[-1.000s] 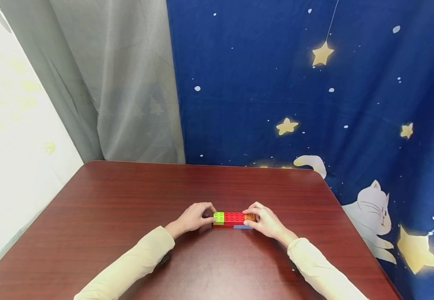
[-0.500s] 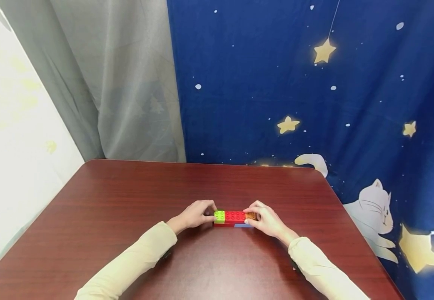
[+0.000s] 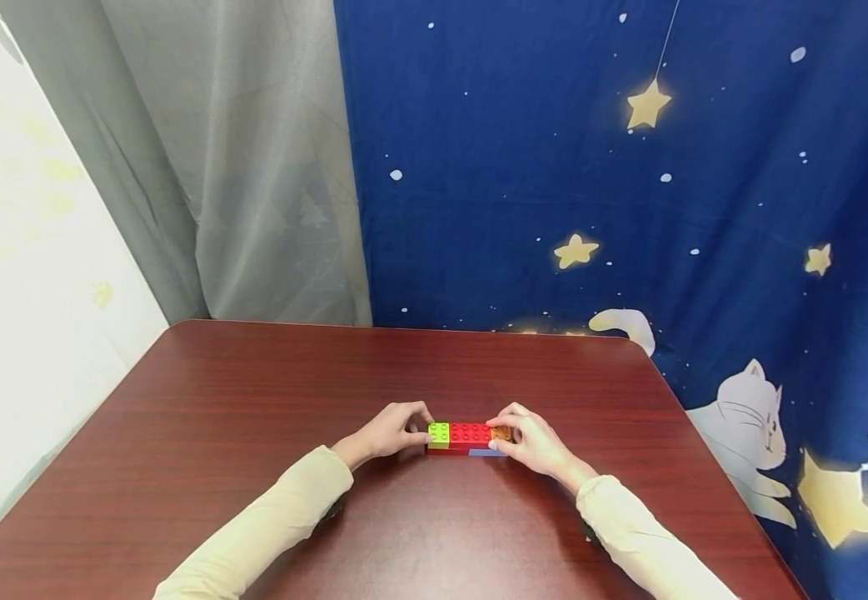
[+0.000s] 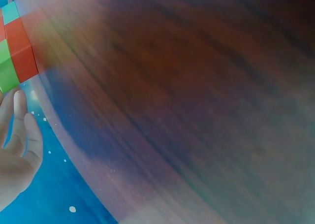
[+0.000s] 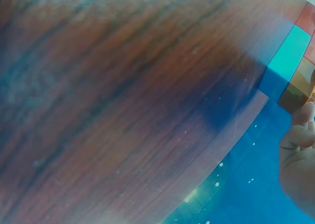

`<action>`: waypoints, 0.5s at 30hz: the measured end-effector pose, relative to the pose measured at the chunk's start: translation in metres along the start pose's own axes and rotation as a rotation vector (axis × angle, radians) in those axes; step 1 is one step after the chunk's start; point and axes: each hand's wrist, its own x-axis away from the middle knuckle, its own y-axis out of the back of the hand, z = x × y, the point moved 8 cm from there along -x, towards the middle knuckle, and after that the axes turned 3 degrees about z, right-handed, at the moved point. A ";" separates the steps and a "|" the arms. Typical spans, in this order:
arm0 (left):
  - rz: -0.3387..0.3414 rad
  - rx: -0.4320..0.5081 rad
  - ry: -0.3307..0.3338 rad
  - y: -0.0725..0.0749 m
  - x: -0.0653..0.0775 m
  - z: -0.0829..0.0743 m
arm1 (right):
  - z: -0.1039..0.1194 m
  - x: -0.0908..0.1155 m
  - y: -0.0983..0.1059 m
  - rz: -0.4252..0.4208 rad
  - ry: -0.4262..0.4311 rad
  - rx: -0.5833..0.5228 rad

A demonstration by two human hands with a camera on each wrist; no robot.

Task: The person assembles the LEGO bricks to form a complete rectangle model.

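A two-layer bar of toy building bricks lies on the table. Its upper layer runs from a lime-green brick [image 3: 439, 433] through a longer red brick [image 3: 470, 432] to an orange brick [image 3: 501, 434]. Below them show a second red brick [image 3: 447, 452] and a blue brick [image 3: 486, 452]. At the left end, my left hand [image 3: 387, 430] pinches the green brick between thumb and fingers. My right hand [image 3: 541, 444] grips the orange brick at the opposite end, partly covering it. The right wrist view shows fingertips against the orange brick [image 5: 295, 90], beside the blue brick [image 5: 286, 59].
The dark red wooden table [image 3: 284, 367] has rounded far corners. Behind it hang a grey curtain [image 3: 276, 167] and a blue curtain [image 3: 479, 167] with stars and a white cat. A bright white surface [image 3: 29, 292] stands along the left.
Both hands keep hold of the brick bar in nearly the same place. Only a slight shift of the head view shows.
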 end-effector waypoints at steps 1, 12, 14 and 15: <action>0.001 0.013 0.006 0.000 0.000 0.001 | 0.000 0.000 0.000 0.000 -0.002 -0.001; -0.037 -0.174 -0.022 0.002 0.002 -0.008 | 0.002 0.001 0.000 -0.012 0.022 -0.011; -0.059 -0.285 -0.050 0.004 0.003 -0.014 | 0.002 0.001 0.000 -0.013 0.023 -0.016; -0.069 -0.342 -0.064 0.004 0.004 -0.017 | 0.002 0.002 0.000 -0.015 0.024 -0.017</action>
